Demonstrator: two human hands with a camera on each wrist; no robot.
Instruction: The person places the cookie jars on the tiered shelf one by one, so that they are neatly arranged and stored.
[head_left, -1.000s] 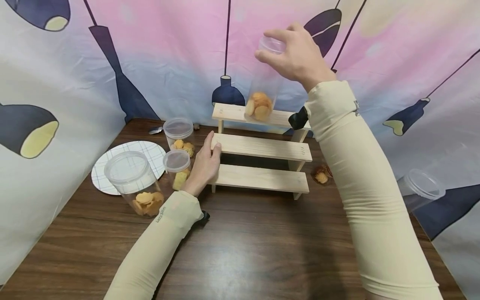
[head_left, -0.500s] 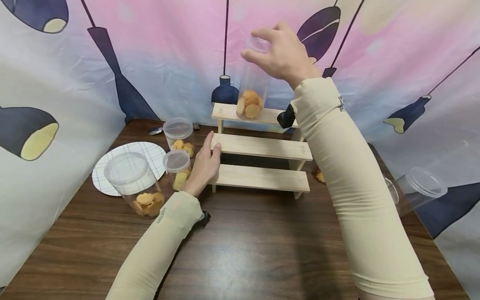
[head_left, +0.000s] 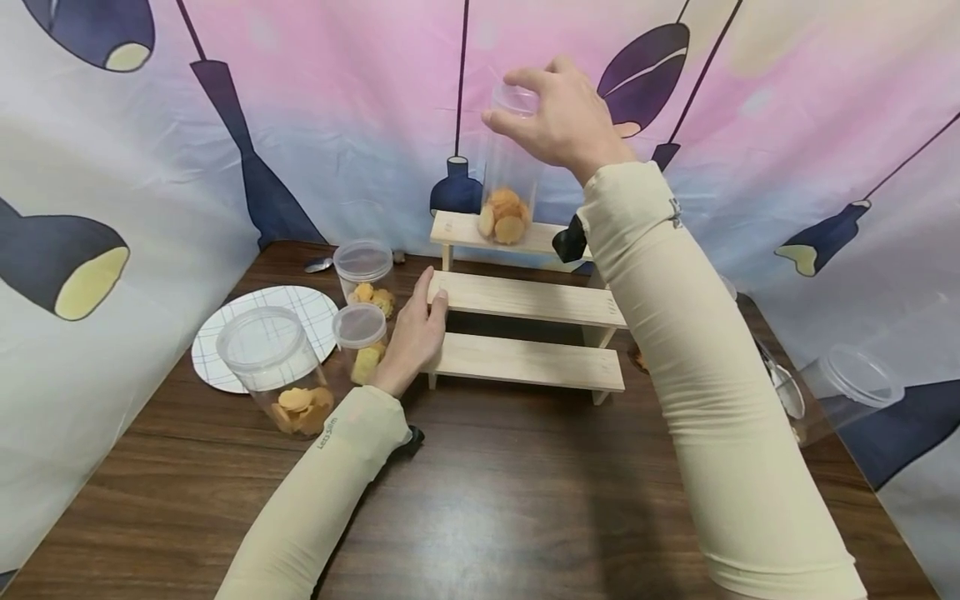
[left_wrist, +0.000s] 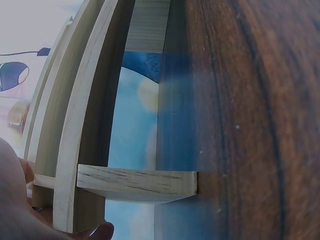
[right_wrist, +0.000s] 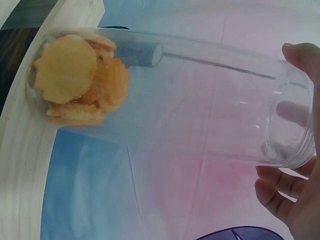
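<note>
A three-tier wooden display shelf (head_left: 525, 297) stands on the dark table. My left hand (head_left: 414, 335) holds its left end, fingers at the middle plank; in the left wrist view a thumb tip (left_wrist: 102, 231) curls past a plank's end. At the left of the top tier stands a tall clear jar (head_left: 513, 167), upright, with round orange crackers (right_wrist: 75, 75) in its bottom. My right hand (head_left: 562, 121) grips this jar around its lidded top, thumb on one side and fingers on the other. The jar's base overlaps the top plank in the right wrist view.
Left of the shelf are a big jar of crackers (head_left: 273, 367), a small jar with yellow pieces (head_left: 362, 342), another snack jar (head_left: 365, 275), a checked round mat (head_left: 217, 350) and a spoon (head_left: 318, 265). Right: a clear jar (head_left: 855, 383), partly behind my sleeve.
My right hand has moved the cracker jar leftward along the top tier and down onto the plank's left part. The left hand stays at the shelf's end.
</note>
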